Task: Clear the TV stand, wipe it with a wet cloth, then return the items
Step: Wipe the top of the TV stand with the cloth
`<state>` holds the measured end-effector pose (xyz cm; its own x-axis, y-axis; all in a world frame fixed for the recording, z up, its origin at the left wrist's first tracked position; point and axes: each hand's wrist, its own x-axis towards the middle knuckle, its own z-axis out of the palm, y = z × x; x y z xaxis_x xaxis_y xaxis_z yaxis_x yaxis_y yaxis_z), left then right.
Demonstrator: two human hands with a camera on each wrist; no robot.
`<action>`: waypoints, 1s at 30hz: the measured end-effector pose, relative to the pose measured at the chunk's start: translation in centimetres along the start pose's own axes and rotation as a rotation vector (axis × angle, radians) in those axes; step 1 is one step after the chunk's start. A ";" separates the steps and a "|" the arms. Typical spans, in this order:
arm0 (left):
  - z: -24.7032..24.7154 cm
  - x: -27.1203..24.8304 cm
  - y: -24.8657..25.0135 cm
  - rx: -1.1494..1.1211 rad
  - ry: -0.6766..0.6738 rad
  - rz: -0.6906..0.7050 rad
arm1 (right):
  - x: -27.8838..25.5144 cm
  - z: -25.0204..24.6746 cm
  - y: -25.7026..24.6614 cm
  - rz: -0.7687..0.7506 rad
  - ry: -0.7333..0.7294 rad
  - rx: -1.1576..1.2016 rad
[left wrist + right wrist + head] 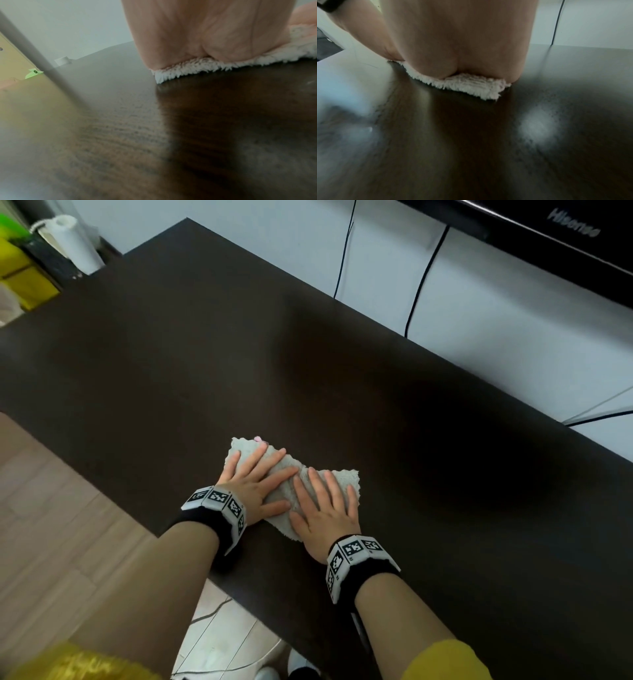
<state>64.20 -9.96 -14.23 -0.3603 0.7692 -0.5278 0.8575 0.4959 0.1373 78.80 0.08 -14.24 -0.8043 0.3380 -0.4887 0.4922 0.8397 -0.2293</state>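
A fluffy off-white cloth (284, 491) lies flat on the dark brown TV stand top (205, 364), near its front edge. My left hand (255, 484) presses on the cloth's left half with straight, spread fingers. My right hand (325, 511) presses on its right half, fingers also straight. In the left wrist view the heel of the left hand (205, 33) sits on the cloth's fringe (188, 69). In the right wrist view the right palm (458, 40) covers most of the cloth (471, 86). No other items stand on the stand's top.
A black TV (565, 231) hangs at the upper right, with two black cables (421, 285) running down the white wall behind the stand. A white roll (77, 244) and yellow objects (20, 275) sit beyond the stand's left end. Wooden floor (51, 508) lies at the lower left.
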 end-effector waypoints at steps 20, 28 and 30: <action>-1.6 1.7 -7.0 -0.017 0.037 -0.031 | 6.3 -2.5 -3.6 -0.074 -0.003 -0.007; -3.5 3.3 -15.1 -0.043 0.051 -0.008 | 12.2 -4.0 -9.2 -0.040 0.011 -0.010; -4.1 3.6 -17.2 -0.044 0.041 0.014 | 13.7 -4.4 -10.7 -0.018 0.010 -0.002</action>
<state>46.64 -14.06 -15.01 -0.3637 0.7917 -0.4908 0.8459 0.5014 0.1819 61.04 -2.41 -14.74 -0.8165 0.3272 -0.4757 0.4770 0.8465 -0.2366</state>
